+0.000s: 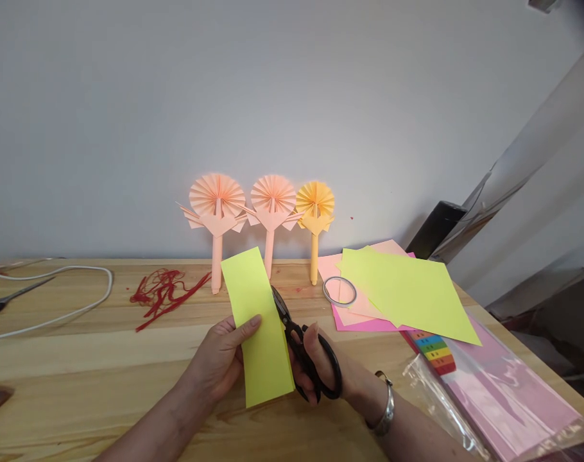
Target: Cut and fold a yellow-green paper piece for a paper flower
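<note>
My left hand [219, 362] pinches a folded strip of yellow-green paper [256, 324], thumb on its front, holding it upright above the wooden table [104, 372]. My right hand [321, 369] grips black scissors [304, 353] with fingers through the handles; the blades point up along the strip's right edge. A silver bracelet sits on my right wrist.
Three paper fans on sticks [267, 221] lean on the wall. Red string scraps [164, 292] and a white cable [70, 292] lie left. A tape roll [339, 290], loose yellow-green and pink sheets [407, 292] and a plastic pack of coloured paper [494, 391] lie right.
</note>
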A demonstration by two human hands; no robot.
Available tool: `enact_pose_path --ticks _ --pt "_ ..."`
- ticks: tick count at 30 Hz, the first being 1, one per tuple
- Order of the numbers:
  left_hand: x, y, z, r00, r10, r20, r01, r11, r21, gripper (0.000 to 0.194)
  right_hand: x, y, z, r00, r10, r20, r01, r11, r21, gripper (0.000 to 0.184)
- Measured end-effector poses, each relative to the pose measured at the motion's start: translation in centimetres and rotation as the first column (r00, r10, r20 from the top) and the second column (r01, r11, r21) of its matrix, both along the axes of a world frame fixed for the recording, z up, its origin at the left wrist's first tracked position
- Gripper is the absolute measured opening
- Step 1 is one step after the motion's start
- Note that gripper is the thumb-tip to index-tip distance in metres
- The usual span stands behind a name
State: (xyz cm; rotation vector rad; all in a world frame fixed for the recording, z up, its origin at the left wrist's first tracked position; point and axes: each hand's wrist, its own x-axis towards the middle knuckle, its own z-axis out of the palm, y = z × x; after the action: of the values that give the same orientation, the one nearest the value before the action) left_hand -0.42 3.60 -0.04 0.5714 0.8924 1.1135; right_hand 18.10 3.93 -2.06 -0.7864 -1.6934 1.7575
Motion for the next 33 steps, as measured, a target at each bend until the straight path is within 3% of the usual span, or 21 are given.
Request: enact_pose_path --ticks 8,12,21,33 --pt "0.1 -0.2 0.2 1.000 -0.027 -0.006 0.027 1.000 -0.005 0.020 0.4 -0.1 1.1 0.999 0.013 0.033 -0.013 1.000 -0.025 0.072" --pt "0.1 -0.3 -0.1 1.000 -0.023 -0.011 0.023 1.000 0.007 0.018 0.3 -0.1 0.7 1.000 0.013 -0.005 -0.013 1.000 -0.025 0.075" --pt "0.0 -0.1 -0.2 1.000 -0.021 0.002 0.021 1.000 0.000 0.017 -0.4 -0.1 0.8 1.000 0.026 0.008 -0.027 0.997 0.079 0.080" --pt "0.2 -0.2 0.2 0.999 -0.043 0.004 0.043 0.999 -0.007 0.019 -0.9 -0.5 2.5 1.000 0.009 0.012 -0.009 0.999 0.041 0.078"
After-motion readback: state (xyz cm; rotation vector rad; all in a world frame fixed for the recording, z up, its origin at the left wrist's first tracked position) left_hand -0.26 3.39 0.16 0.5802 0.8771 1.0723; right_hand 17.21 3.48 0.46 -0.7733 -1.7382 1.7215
